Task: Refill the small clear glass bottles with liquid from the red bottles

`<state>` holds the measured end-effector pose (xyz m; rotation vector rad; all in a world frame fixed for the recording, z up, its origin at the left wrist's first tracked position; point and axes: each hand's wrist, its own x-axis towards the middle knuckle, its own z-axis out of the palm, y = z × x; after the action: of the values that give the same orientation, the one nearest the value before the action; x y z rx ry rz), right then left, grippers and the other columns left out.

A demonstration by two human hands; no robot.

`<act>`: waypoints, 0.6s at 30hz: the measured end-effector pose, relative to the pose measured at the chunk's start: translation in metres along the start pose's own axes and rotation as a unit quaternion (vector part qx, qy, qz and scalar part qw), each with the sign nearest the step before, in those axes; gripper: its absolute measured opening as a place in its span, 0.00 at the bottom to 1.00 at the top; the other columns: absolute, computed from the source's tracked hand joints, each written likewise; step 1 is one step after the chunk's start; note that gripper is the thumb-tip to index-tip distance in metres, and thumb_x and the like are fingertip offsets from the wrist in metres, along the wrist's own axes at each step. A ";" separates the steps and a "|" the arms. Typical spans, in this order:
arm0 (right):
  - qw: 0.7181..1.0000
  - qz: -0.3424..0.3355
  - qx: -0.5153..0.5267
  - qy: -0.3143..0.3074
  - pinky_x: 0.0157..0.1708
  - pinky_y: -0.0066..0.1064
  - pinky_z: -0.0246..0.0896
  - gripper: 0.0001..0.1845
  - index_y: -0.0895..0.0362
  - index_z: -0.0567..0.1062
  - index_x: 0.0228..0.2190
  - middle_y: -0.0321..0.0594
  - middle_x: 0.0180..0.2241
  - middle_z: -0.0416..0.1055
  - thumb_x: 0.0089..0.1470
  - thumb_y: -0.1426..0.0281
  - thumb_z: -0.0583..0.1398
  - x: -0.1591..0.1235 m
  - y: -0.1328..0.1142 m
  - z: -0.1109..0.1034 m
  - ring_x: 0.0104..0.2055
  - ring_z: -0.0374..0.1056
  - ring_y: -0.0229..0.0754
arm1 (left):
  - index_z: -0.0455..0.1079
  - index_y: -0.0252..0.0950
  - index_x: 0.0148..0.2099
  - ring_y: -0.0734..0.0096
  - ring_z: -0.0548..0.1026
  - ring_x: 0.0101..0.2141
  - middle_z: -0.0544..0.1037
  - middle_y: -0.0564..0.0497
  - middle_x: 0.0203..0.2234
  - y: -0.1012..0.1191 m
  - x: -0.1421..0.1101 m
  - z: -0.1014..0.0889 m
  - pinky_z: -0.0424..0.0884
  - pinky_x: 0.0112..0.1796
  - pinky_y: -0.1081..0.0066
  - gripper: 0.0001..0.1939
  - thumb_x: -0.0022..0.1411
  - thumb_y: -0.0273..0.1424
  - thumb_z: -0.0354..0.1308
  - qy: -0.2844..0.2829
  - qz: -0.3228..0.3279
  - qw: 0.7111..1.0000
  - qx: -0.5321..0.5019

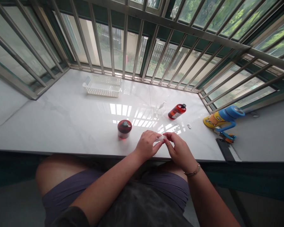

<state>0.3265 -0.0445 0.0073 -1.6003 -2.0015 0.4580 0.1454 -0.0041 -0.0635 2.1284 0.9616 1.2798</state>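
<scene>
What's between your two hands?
A small white thing, too small to name, between the left hand and right hand, in the head view.

The left hand and right hand pinch a small white thing at the edge of a white stone table. From the hands, a round red jar sits at ten o'clock, with a white basket farther out. A red bottle lies at one o'clock, and a blue and yellow thing at two.

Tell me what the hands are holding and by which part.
A small white object, pinched between the left hand and right hand fingertips; exact grip spot unclear.
</scene>
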 end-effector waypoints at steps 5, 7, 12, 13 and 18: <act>0.998 -0.031 -0.047 -0.018 0.41 0.39 0.69 0.08 0.54 0.71 0.44 0.42 0.38 0.75 0.70 0.62 0.57 0.000 -0.018 0.006 0.39 0.73 0.47 | 0.72 0.36 0.53 0.55 0.78 0.46 0.82 0.42 0.44 -0.001 -0.004 0.003 0.73 0.52 0.54 0.12 0.72 0.35 0.59 -0.012 0.038 0.999 0.001; 0.996 -0.046 -0.071 -0.026 0.38 0.39 0.67 0.08 0.54 0.71 0.41 0.41 0.35 0.73 0.71 0.63 0.57 0.001 -0.023 0.010 0.36 0.71 0.46 | 0.72 0.35 0.52 0.54 0.78 0.45 0.81 0.41 0.43 -0.004 -0.006 0.005 0.74 0.51 0.53 0.11 0.72 0.34 0.56 -0.010 0.043 0.999 0.003; 0.990 -0.083 -0.116 -0.005 0.39 0.39 0.66 0.07 0.55 0.70 0.41 0.41 0.35 0.71 0.72 0.66 0.55 0.004 -0.025 0.022 0.37 0.70 0.47 | 0.72 0.34 0.53 0.53 0.77 0.45 0.81 0.41 0.43 -0.009 -0.007 0.005 0.76 0.51 0.50 0.13 0.74 0.33 0.51 -0.020 0.033 0.999 0.023; 0.989 -0.086 -0.121 -0.004 0.40 0.39 0.66 0.07 0.55 0.70 0.41 0.41 0.35 0.71 0.72 0.66 0.55 0.004 -0.023 0.023 0.38 0.70 0.47 | 0.72 0.34 0.54 0.53 0.77 0.46 0.81 0.41 0.44 -0.010 -0.007 0.005 0.75 0.53 0.49 0.13 0.74 0.33 0.51 -0.028 0.033 0.999 0.028; 0.983 -0.105 -0.148 -0.012 0.39 0.39 0.66 0.07 0.55 0.70 0.41 0.41 0.36 0.71 0.73 0.67 0.55 0.002 -0.018 0.025 0.37 0.69 0.47 | 0.70 0.34 0.55 0.54 0.78 0.48 0.81 0.42 0.46 -0.011 -0.010 0.002 0.68 0.63 0.46 0.12 0.74 0.32 0.52 -0.059 0.036 0.996 0.058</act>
<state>0.2972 -0.0450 -0.0018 -1.5308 -2.3120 0.1016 0.1406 -0.0045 -0.0773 2.3186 0.9381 1.1428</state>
